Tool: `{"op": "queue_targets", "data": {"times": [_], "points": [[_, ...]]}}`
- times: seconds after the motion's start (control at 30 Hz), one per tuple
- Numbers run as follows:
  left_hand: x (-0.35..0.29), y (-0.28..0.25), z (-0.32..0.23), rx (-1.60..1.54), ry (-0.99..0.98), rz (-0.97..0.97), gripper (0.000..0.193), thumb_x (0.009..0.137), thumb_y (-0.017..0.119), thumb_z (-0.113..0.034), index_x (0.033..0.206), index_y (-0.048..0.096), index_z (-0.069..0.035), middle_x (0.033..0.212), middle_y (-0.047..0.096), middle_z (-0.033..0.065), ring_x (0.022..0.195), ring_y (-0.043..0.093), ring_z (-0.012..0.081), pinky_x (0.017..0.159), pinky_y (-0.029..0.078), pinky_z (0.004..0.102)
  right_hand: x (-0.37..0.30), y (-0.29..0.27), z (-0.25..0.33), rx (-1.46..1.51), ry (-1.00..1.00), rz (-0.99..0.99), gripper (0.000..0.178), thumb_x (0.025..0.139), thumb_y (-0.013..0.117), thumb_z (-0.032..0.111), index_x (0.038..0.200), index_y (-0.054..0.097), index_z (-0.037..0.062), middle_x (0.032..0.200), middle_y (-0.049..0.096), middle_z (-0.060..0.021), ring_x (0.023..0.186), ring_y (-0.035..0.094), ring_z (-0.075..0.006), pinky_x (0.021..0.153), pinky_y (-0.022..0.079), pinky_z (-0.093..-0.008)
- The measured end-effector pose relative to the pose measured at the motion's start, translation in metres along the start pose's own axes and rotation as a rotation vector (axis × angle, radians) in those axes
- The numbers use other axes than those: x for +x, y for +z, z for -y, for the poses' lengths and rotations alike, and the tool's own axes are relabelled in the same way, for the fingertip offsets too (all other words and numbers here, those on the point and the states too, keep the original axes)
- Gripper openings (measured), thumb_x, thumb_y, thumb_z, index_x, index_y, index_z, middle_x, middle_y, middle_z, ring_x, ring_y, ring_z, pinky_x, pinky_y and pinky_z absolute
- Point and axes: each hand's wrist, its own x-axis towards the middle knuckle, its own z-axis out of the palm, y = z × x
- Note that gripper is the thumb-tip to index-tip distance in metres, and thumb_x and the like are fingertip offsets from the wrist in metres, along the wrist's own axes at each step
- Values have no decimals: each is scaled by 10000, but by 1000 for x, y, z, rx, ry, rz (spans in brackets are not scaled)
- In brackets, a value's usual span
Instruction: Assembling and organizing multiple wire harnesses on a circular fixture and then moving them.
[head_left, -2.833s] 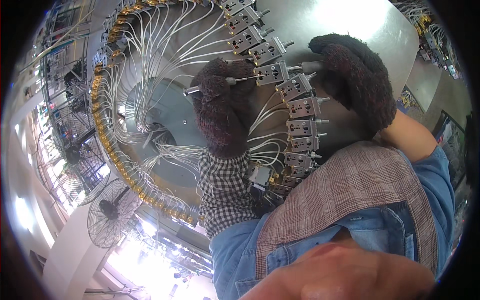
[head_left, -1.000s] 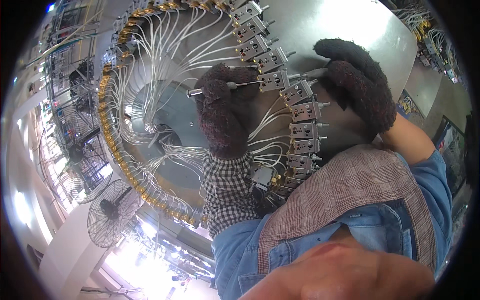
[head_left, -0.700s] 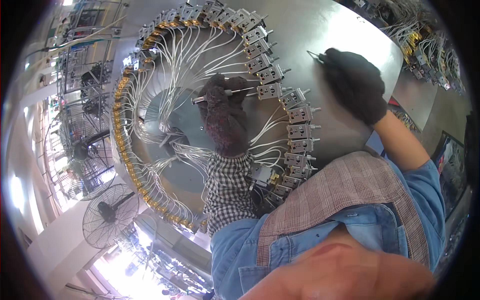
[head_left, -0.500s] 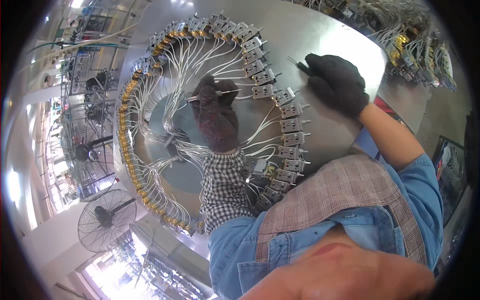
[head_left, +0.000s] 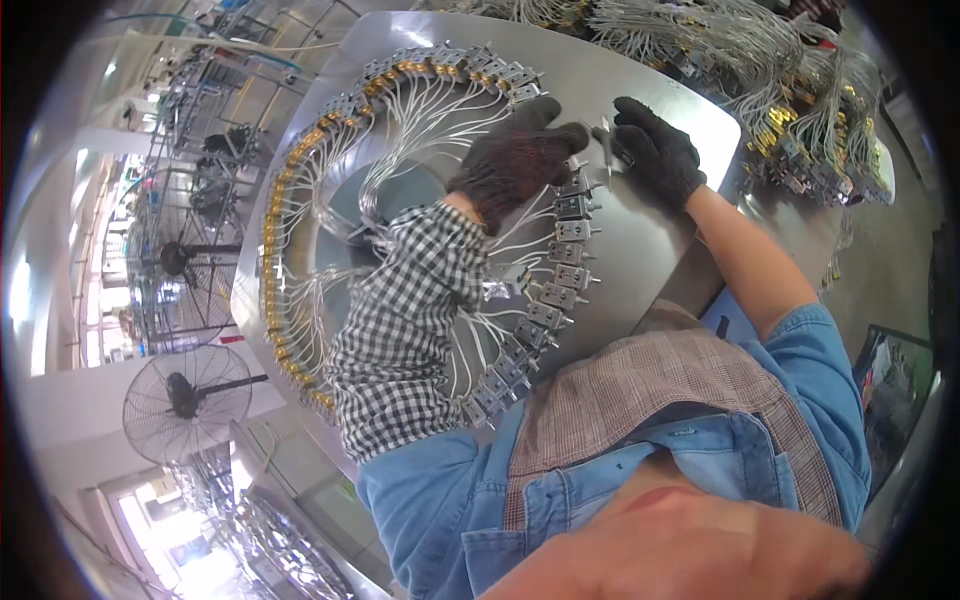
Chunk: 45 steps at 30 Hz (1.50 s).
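Note:
My left hand, in a dark glove, reaches over the right side of a ring of small metal blocks with white wires. Its fingers are bent and closed at the blocks, and what they hold is hidden. Just to the right, my right hand, also gloved, is closed on a slim metal tool whose exact kind is unclear. The tool points toward my left fingertips. White wires run from the blocks to a bundle in the middle of the ring, partly covered by my checked sleeve.
The ring lies on a shiny metal table with a grey round area in its middle. Heaped wired parts fill the back right. Beyond the table's left edge stand a black fan and metal racks.
My left hand has moved right and away from me, from the ring's middle to its blocks; its thin pointed tool no longer shows. The hands are closer together, and the view has shifted.

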Motion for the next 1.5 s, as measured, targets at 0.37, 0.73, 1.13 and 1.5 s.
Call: {"op": "queue_targets", "data": {"times": [0.37,0.73,1.13,1.5], "points": [[-149,-131,23,497,102,-479,322,847,508,-120,1135,500,22,944,572,85,795,560,131,665,471,221,3,-9,34,-474,-246,240,432,860,434,304,1234,492,96,1293,466,-140,1195,425,-298,1011,316,-382],[-127,-97,49,795,-572,-948,670,776,574,-471,1264,437,-33,1217,519,190,1145,477,303,961,347,358,63,-12,29,164,147,763,610,808,608,330,1315,396,65,1227,518,-156,1129,504,-255,934,400,-335],[-58,-101,75,576,-783,-1180,481,771,580,-332,1139,537,-25,1190,527,187,1140,491,352,933,417,394,176,82,107,92,-701,632,466,856,514,346,1239,489,83,1246,519,-128,1163,478,-291,976,369,-363],[-92,-123,73,1402,-765,-529,309,766,522,-240,933,648,-12,931,631,194,887,622,327,767,490,415,178,164,171,-332,-951,827,647,784,566,309,1349,329,102,1349,390,-167,1244,376,-322,1027,316,-401]]}}
